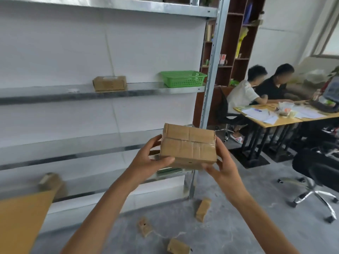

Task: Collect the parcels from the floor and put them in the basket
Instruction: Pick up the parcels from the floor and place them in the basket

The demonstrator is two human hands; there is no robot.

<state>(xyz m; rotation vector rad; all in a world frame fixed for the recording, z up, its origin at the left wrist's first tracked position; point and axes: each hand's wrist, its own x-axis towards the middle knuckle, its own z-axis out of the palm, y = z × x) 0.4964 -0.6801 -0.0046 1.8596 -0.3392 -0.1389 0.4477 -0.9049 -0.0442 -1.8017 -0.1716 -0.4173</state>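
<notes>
I hold a taped brown cardboard parcel in front of me with both hands, about level with the lower shelf. My left hand grips its left side and my right hand grips its right side. A green plastic basket stands at the right end of the middle shelf, above and beyond the parcel. Three small brown parcels lie on the grey floor below: one near the shelf's leg, one further left, one at the bottom edge.
A metal shelf rack fills the left. Another parcel sits on the middle shelf, a blurred one on the lowest. A tan cardboard sheet is at bottom left. Two people sit at a desk on the right, an office chair nearer.
</notes>
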